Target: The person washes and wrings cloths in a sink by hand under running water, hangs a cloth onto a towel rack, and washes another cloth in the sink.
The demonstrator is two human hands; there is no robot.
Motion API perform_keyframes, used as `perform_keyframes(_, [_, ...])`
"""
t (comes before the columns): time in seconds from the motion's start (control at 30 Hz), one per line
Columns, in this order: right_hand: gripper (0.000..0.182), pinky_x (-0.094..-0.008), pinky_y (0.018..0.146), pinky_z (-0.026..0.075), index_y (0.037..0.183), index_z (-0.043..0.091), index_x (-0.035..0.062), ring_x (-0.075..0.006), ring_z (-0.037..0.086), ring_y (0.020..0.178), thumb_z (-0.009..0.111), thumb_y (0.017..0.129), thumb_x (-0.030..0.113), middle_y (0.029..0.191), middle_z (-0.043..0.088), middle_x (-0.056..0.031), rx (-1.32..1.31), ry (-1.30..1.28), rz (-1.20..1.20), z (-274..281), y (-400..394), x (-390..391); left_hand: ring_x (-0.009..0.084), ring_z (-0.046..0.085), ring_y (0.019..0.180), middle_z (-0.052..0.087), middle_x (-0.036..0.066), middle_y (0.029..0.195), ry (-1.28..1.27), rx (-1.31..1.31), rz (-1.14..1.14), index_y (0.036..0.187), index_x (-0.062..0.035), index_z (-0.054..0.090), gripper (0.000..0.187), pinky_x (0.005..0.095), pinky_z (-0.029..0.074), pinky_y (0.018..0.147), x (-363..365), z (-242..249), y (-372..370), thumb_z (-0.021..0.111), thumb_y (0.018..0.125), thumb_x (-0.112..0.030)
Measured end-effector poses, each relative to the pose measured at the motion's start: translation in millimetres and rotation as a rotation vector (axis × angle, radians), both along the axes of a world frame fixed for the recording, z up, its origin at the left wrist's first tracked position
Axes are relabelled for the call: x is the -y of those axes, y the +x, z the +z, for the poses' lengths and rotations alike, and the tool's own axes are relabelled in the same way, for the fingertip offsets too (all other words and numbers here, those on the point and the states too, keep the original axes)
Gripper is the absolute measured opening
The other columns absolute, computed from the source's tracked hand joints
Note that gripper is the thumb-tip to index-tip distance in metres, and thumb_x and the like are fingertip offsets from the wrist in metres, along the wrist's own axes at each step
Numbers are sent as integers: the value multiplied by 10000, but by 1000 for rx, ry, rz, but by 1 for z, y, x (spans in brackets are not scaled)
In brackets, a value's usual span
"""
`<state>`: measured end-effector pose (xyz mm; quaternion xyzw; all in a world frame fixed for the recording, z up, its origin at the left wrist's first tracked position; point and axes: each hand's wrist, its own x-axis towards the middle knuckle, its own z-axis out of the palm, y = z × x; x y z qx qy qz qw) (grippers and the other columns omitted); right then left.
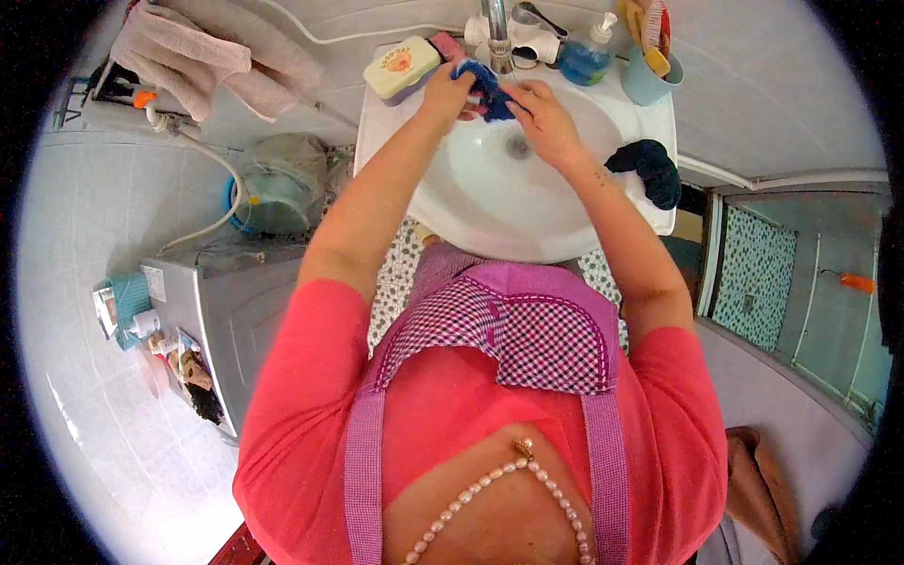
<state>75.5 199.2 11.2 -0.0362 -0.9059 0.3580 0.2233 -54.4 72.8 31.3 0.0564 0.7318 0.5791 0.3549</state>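
My left hand [448, 97] grips a wet-looking blue cloth [490, 94] at the back of the white sink [471, 212], just below the tap [499, 42]. My right hand [546, 118] has its fingers closed on the right side of the same cloth. The cloth is bunched up, so its exact kind cannot be made out. Under both hands, the drain [518, 145] shows in the bowl. A dark, crumpled piece of fabric [650, 171] lies on the sink's right rim.
A soap box [403, 68] sits at the back left of the sink. Along the back right stand a blue soap bottle [586, 58] and a cup [650, 83] with brushes. A towel [184, 56] hangs at left, above a grey washing machine [250, 315].
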Motion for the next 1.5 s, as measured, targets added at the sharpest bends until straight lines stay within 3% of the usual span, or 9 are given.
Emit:
perform_keyframes(0.13, [291, -259, 695, 451, 1134, 546, 78, -150, 563, 827, 534, 846, 112, 925, 586, -37, 179, -1369, -228, 3, 5, 27, 275, 529, 910, 528, 85, 1001, 716, 445, 233, 974, -107, 466, 182, 532, 432, 784, -16, -27, 9, 380, 904, -251])
perform_keyframes(0.43, [232, -235, 674, 437, 1050, 592, 63, -99, 560, 772, 544, 844, 158, 910, 602, -25, 298, -822, 174, 8, 19, 15, 338, 395, 1197, 446, 146, 1279, 1088, 620, 148, 1271, -46, 388, 552, 475, 265, 1034, -13, -36, 16, 256, 914, -447])
perform_keyframes(0.7, [246, -278, 737, 460, 1041, 537, 66, -145, 545, 861, 530, 866, 238, 969, 571, -42, 276, -1119, -291, -20, 2, -10, 337, 439, 1157, 476, 170, 1248, 1244, 997, -172, 1197, -21, 466, 519, 452, 307, 1014, 0, -54, 8, 343, 877, -410])
perform_keyframes(0.93, [255, -310, 734, 467, 991, 499, 71, -151, 533, 825, 464, 900, 308, 899, 550, -50, -9, -1396, -273, -13, -7, -15, 373, 367, 1204, 431, 167, 1276, 1087, 844, 108, 1296, -68, 345, 673, 533, 243, 1018, 20, -37, 8, 352, 831, -555])
perform_keyframes(1.07, [310, -325, 766, 431, 1012, 478, 59, -182, 516, 881, 448, 902, 347, 911, 534, -69, -63, -906, -257, -64, -33, -2, 379, 397, 1180, 289, 171, 1358, 542, 774, 155, 1365, -199, 186, 877, 637, 233, 967, 13, -33, 34, 403, 712, -742])
perform_keyframes(1.3, [363, -439, 792, 361, 978, 507, 17, -327, 505, 896, 460, 862, 358, 928, 553, -159, -234, -181, -447, -19, -33, 36, 263, 554, 963, 552, 144, 1076, 1134, 997, 170, 1087, -11, 511, 464, 400, 427, 898, -20, -84, 44, 402, 892, -418])
perform_keyframes(1.33, [367, -460, 784, 358, 970, 515, 11, -350, 506, 895, 453, 861, 356, 923, 563, -169, -315, -62, -471, -21, -41, 29, 229, 556, 950, 578, 116, 1033, 880, 660, 239, 1072, -50, 528, 377, 382, 428, 886, -22, -54, 66, 429, 897, -369])
perform_keyframes(1.43, [360, -455, 783, 358, 920, 530, -8, -377, 496, 900, 417, 876, 330, 922, 571, -202, 52, -812, -465, -12, -46, 26, 222, 555, 963, 586, 125, 1041, 707, 510, 301, 1064, -45, 538, 388, 377, 446, 834, -25, -38, 73, 436, 898, -381])
perform_keyframes(1.5, [443, -427, 888, 356, 1187, 453, -3, -358, 493, 996, 363, 913, 333, 1131, 509, -217, 58, -627, -363, -34, -39, 64, 196, 566, 897, 606, 71, 973, 952, 636, 103, 1028, -67, 553, 365, 366, 452, 797, -18, -49, 42, 479, 879, -392])
